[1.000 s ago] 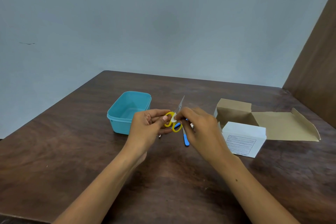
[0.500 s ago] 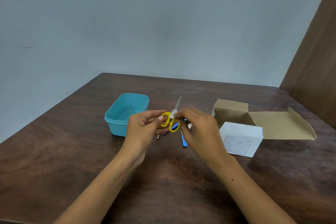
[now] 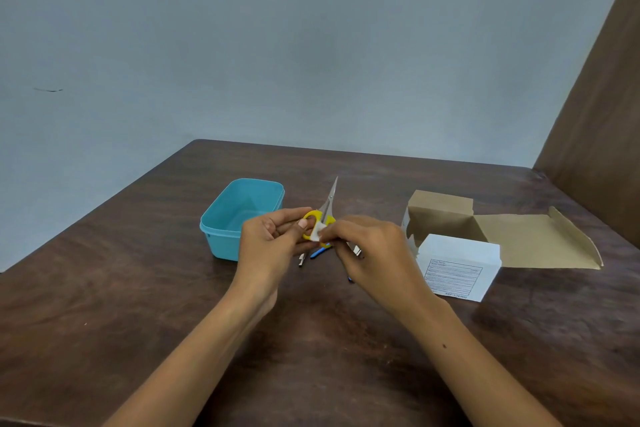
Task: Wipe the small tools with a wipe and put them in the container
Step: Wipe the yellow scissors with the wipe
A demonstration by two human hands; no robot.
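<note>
My left hand (image 3: pixel 273 239) grips the light, stiff scissors (image 3: pixel 323 215) by their yellow loops, blades away, while my right hand (image 3: pixel 372 250) pinches the soft wipe (image 3: pixel 317 231) against them.

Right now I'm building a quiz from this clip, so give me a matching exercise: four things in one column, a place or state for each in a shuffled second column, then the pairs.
Things:
1. scissors
2. wipe
3. container
4. white box

Places or states:
A. open-topped, left of the hands
B. pinched by the right hand against a yellow handle
C. on the table, right of the hands
D. gripped at the handles by the left hand, blades pointing away

Pairs: 1-D, 2-B, 3-A, 4-C
</note>
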